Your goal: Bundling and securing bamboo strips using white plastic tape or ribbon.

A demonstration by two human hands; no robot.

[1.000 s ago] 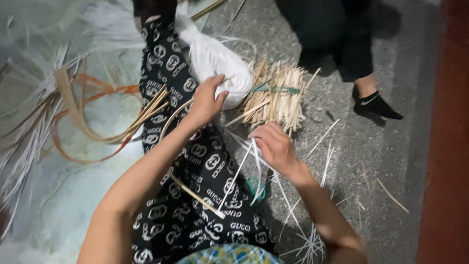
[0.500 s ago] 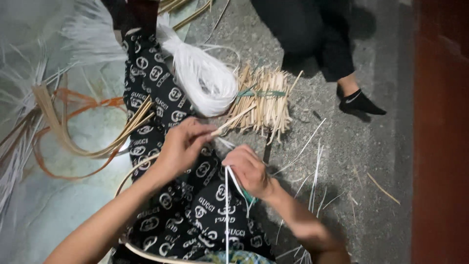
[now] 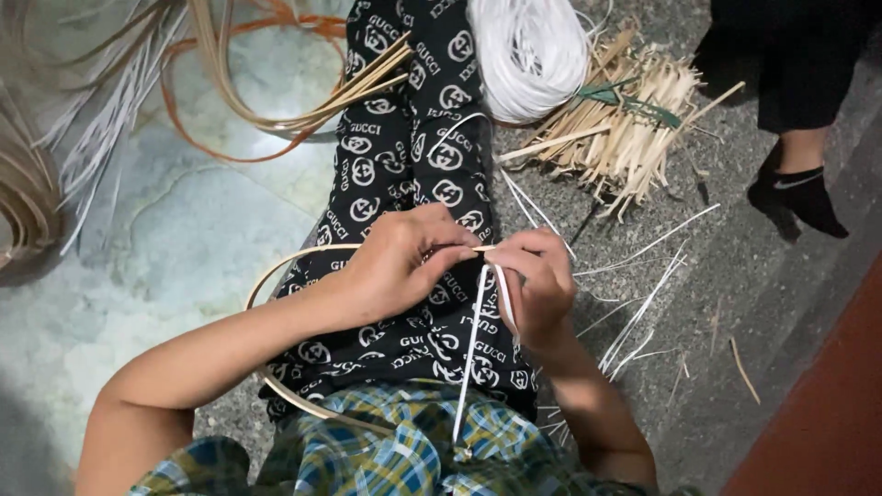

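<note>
At the far left, pale flat strips (image 3: 87, 138) fan over the mottled floor (image 3: 184, 239), and a loop of tan and orange cane (image 3: 248, 110) lies just beyond them. The left arm comes up from the lower left, bent at the elbow, forearm slanting toward the lap. The left hand (image 3: 400, 266) rests palm down over the patterned black trousers (image 3: 413, 156), fingers curled and pinched shut on a thin cane hoop (image 3: 276, 276), which curves out to the left of the wrist and back under the forearm. A plaid shirt (image 3: 395, 450) fills the bottom edge. Right beside it, fingertips nearly touching the left ones, the right hand (image 3: 542, 280) is closed on a white strip (image 3: 473, 340) that hangs down across the lap toward the shirt. The right forearm runs down and to the right. Above, a coil of white strip (image 3: 528, 50) sits against a bundle of short sticks (image 3: 625, 119). Loose white offcuts (image 3: 643, 303) lie on the grey ground, and another person's socked foot (image 3: 799, 197) stands at the right.
</note>
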